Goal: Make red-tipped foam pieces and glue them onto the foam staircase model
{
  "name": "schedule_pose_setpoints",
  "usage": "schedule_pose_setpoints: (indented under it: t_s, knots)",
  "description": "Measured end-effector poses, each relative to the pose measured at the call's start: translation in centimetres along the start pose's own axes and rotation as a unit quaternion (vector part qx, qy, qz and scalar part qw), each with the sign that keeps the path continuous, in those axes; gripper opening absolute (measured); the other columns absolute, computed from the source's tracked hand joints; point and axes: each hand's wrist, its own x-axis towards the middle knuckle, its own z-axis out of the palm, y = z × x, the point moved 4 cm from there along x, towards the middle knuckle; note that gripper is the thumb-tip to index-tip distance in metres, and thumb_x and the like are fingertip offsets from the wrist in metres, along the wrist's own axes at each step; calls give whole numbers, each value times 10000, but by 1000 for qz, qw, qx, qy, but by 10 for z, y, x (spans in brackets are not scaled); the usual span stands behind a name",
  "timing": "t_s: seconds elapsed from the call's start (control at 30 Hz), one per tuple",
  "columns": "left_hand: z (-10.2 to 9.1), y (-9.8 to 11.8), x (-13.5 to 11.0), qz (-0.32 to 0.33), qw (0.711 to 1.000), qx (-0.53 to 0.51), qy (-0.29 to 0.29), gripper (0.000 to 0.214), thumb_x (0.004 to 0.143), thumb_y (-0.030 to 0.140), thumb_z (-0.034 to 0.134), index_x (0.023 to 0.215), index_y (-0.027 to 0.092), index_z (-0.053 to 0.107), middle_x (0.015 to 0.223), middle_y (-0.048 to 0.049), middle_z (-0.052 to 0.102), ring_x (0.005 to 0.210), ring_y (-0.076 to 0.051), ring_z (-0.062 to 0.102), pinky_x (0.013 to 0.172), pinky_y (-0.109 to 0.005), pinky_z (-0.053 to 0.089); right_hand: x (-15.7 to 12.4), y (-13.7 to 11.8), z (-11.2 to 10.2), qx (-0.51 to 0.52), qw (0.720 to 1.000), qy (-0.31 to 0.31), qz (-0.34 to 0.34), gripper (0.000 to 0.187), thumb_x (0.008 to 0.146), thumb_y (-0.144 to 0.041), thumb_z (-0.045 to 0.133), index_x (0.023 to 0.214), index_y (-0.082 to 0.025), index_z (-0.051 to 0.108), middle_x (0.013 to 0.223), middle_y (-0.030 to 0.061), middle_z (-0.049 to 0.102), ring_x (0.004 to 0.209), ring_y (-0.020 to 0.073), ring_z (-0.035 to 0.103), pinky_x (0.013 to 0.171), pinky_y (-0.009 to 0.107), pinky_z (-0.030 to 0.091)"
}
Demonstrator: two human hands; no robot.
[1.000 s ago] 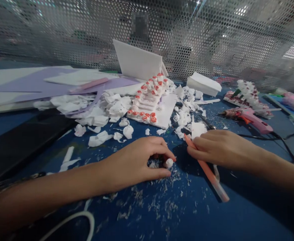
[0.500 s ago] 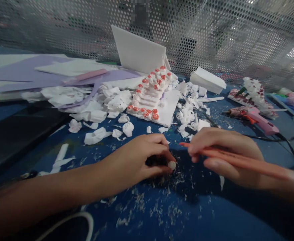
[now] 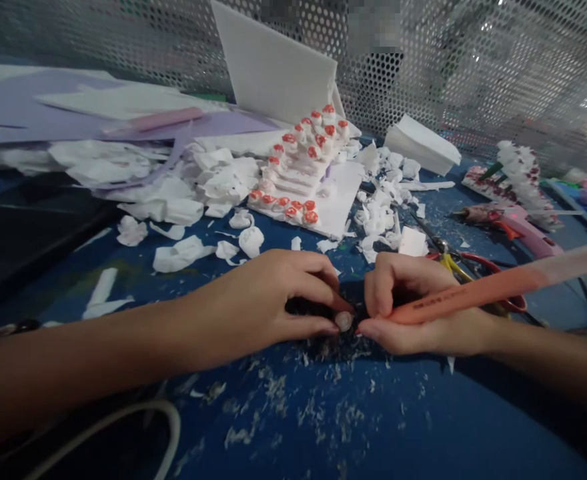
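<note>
Between the thumb and fingers of my left hand (image 3: pixel 298 300) is a small whitish round piece (image 3: pixel 344 321), held just above the table. My right hand (image 3: pixel 423 310) grips an orange marker (image 3: pixel 438 303), its back end slanting up to the right. The marker's tip is largely hidden by my fingers, close to the round piece; I cannot tell whether they touch. Beyond my hands stands a white foam board model (image 3: pixel 333 207) with steps, lined with several small white paper pieces topped in orange-red.
Crumpled white paper scraps (image 3: pixel 183 253) lie around the model, and fine shavings (image 3: pixel 323 407) litter the blue table. Scissors (image 3: pixel 473 263) and a pink glue gun (image 3: pixel 521 230) are on the right. Purple and white sheets (image 3: pixel 13 107) lie back left, near a perforated metal screen (image 3: pixel 423 80).
My right hand has moved left and turned, bringing the marker tip to the round piece. Its back end now points up. The scissors have come into view behind that hand.
</note>
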Motion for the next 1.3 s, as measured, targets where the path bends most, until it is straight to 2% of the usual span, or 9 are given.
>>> schedule_pose_setpoints:
  t_s: [0.13,0.23,0.4,0.57,0.73,0.87,1.0,1.17,1.3]
  knots:
    - [1,0,0,15,1000,14,15,124,783,253,601,829,220,711,846,-15,618,723,-110,578,655,-186,437,2,-1,1,-14,1000,18,-21,234,680,-86,627,660,-167,408,602,-64,442,504,26,389,443,165,301]
    - [2,-1,1,12,1000,12,10,147,793,255,577,850,220,707,868,-15,623,735,-115,579,666,-189,440,3,-2,4,-33,999,9,-26,221,715,-126,615,660,-164,404,622,-55,456,539,28,407,473,166,327]
    - [2,-2,2,-9,1000,4,4,163,789,290,558,766,235,709,825,2,618,706,-118,573,636,-191,432,3,1,5,-60,998,-8,-14,226,767,-171,571,666,-177,369,617,-57,433,531,32,388,453,171,312]
    - [2,-2,1,-9,1000,-6,5,131,769,251,583,789,263,711,826,15,609,690,-105,564,626,-177,419,3,0,1,-70,997,26,-22,206,774,-153,552,684,-180,369,616,-56,424,531,38,385,453,183,305]
    - [2,-1,1,-9,1000,-8,8,163,788,290,561,770,237,713,845,3,619,712,-117,573,645,-186,434,2,0,4,-64,998,-14,-22,209,772,-161,560,674,-176,376,623,-56,431,532,35,388,457,182,305]
    - [2,-1,2,-12,1000,-11,8,149,782,258,566,770,241,713,818,4,613,682,-104,561,633,-182,433,2,0,1,-77,996,34,-18,206,792,-196,548,679,-178,377,624,-50,440,534,40,393,461,192,306]
    - [2,-1,1,-4,1000,-7,17,128,774,261,584,777,233,709,841,5,614,700,-104,572,634,-181,430,2,-2,4,-72,997,3,-30,203,774,-188,569,671,-171,395,634,-47,457,539,34,397,476,188,321]
    - [2,0,1,-8,1000,-18,16,117,770,242,590,758,237,707,818,13,615,675,-100,569,615,-179,425,2,-1,1,-80,996,27,-27,187,782,-158,542,684,-178,384,616,-54,436,525,36,382,464,190,308]
    - [3,1,3,-15,1000,-19,15,114,769,257,593,767,224,702,832,7,621,693,-109,573,627,-182,429,3,-1,3,-74,997,1,-36,188,763,-129,559,691,-174,391,618,-56,434,526,37,388,464,192,305]
